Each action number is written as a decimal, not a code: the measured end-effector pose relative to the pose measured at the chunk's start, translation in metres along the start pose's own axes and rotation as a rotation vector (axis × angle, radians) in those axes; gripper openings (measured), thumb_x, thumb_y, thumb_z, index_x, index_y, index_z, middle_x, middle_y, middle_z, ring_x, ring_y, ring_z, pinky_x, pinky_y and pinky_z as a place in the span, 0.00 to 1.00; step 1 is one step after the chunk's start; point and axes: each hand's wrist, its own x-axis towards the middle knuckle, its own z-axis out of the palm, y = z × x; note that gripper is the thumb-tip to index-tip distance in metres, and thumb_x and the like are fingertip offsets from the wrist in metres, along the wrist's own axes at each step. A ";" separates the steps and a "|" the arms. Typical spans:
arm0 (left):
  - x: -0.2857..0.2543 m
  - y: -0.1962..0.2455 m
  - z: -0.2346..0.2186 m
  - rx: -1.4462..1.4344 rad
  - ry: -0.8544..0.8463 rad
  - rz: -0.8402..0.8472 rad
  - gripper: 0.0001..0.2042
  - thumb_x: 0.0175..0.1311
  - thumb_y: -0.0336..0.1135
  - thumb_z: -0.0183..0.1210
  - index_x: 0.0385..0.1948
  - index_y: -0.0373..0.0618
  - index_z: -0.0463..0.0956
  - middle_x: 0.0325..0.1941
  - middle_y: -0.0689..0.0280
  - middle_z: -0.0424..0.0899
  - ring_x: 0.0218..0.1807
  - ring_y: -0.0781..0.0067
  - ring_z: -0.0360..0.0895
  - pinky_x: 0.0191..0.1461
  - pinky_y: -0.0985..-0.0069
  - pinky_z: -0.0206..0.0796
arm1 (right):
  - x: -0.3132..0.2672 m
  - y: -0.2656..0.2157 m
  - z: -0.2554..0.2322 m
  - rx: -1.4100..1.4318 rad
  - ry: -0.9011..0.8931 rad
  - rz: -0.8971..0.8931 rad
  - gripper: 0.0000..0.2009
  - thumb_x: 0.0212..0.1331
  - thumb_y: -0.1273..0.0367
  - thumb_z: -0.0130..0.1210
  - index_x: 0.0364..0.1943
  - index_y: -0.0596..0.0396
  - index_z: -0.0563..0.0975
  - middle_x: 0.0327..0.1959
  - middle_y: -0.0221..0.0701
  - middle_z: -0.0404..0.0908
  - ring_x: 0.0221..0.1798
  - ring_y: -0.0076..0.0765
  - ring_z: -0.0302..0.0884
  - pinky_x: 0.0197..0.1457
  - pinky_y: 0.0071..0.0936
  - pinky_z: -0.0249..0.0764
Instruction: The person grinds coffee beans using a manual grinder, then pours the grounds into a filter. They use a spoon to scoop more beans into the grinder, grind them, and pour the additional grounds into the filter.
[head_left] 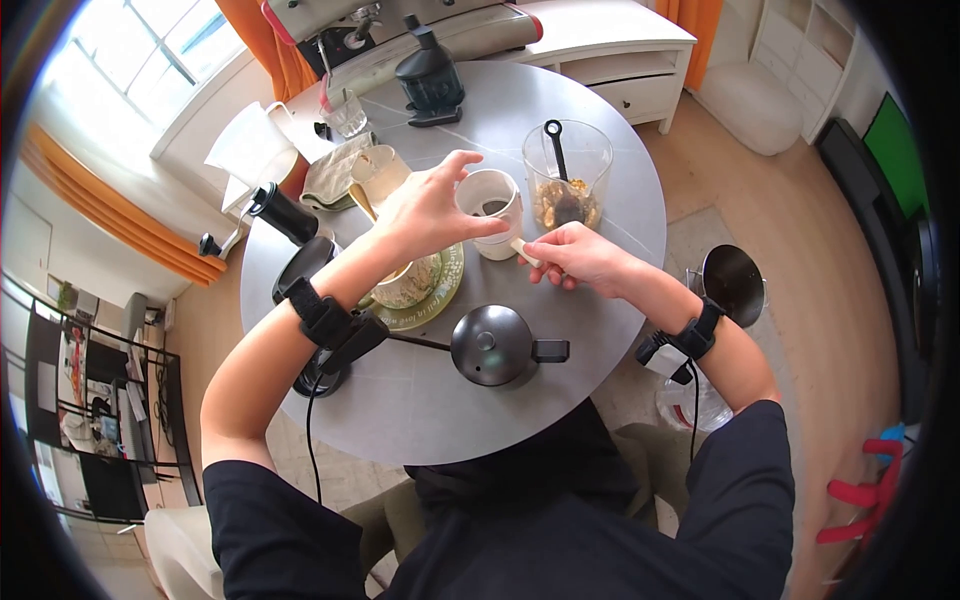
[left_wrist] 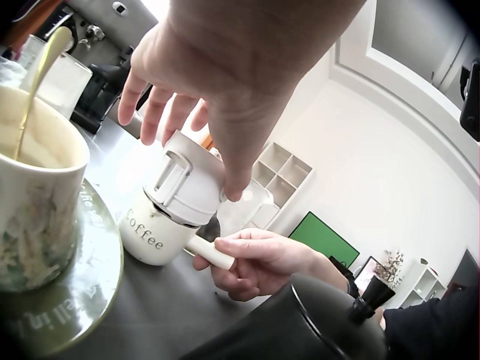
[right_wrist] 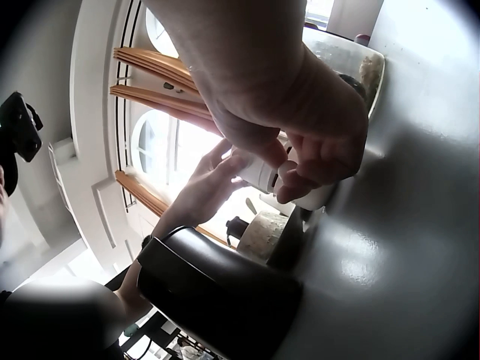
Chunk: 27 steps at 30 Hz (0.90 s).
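Observation:
My right hand (head_left: pixel 580 258) pinches the cream side handle (left_wrist: pixel 210 252) of a small white pot (left_wrist: pixel 154 234) lettered "Coffee". A white cup-shaped piece (left_wrist: pixel 187 178) with a loop handle sits on top of the pot, slightly tilted in the left wrist view. Dark stuff shows inside it from above. My left hand (head_left: pixel 425 212) spreads around this upper piece, thumb along its near side and the other fingers stretched past its far side at rim height. To the near side stands a black lidded pot (head_left: pixel 490 345) with a short side handle.
Beside the hands, a patterned cup (head_left: pixel 408 285) stands on a green lettered saucer (head_left: pixel 448 300). A clear container (head_left: pixel 590 150) holds yellowish pieces and a black scoop (head_left: pixel 556 150). A black hand grinder (head_left: pixel 285 215) and a folded cloth (head_left: pixel 335 172) lie at left; an espresso machine (head_left: pixel 430 55) stands behind.

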 end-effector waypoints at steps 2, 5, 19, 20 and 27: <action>0.000 0.002 -0.002 0.001 -0.018 -0.001 0.45 0.41 0.57 0.71 0.62 0.46 0.62 0.52 0.48 0.78 0.55 0.52 0.76 0.58 0.63 0.68 | -0.003 -0.002 -0.002 -0.070 0.027 0.012 0.17 0.66 0.57 0.51 0.36 0.58 0.80 0.27 0.28 0.80 0.20 0.13 0.68 0.21 0.15 0.64; -0.005 0.000 -0.001 -0.009 0.039 0.024 0.46 0.42 0.57 0.71 0.65 0.48 0.60 0.51 0.50 0.78 0.53 0.54 0.77 0.57 0.63 0.69 | -0.024 -0.016 -0.003 -0.290 0.122 -0.003 0.18 0.66 0.57 0.51 0.37 0.60 0.80 0.27 0.30 0.81 0.19 0.18 0.72 0.21 0.18 0.67; -0.126 -0.087 -0.099 -0.203 0.197 -0.426 0.18 0.62 0.42 0.62 0.47 0.39 0.77 0.33 0.67 0.83 0.33 0.81 0.79 0.38 0.82 0.69 | -0.097 0.027 0.034 -0.254 0.026 -0.400 0.09 0.59 0.69 0.61 0.31 0.62 0.77 0.22 0.28 0.78 0.25 0.16 0.76 0.29 0.17 0.72; -0.134 -0.093 -0.103 -0.209 0.214 -0.508 0.19 0.62 0.43 0.61 0.48 0.38 0.77 0.33 0.67 0.83 0.34 0.81 0.78 0.37 0.82 0.69 | -0.097 0.026 0.034 -0.216 0.050 -0.408 0.08 0.59 0.70 0.60 0.31 0.63 0.77 0.22 0.27 0.78 0.26 0.16 0.76 0.30 0.16 0.72; -0.137 -0.187 -0.094 -0.258 0.358 -0.648 0.29 0.57 0.47 0.65 0.53 0.31 0.72 0.45 0.57 0.82 0.47 0.73 0.77 0.46 0.76 0.70 | -0.090 0.026 0.015 -0.196 0.115 -0.402 0.06 0.61 0.72 0.57 0.31 0.63 0.76 0.23 0.27 0.78 0.27 0.17 0.77 0.33 0.16 0.73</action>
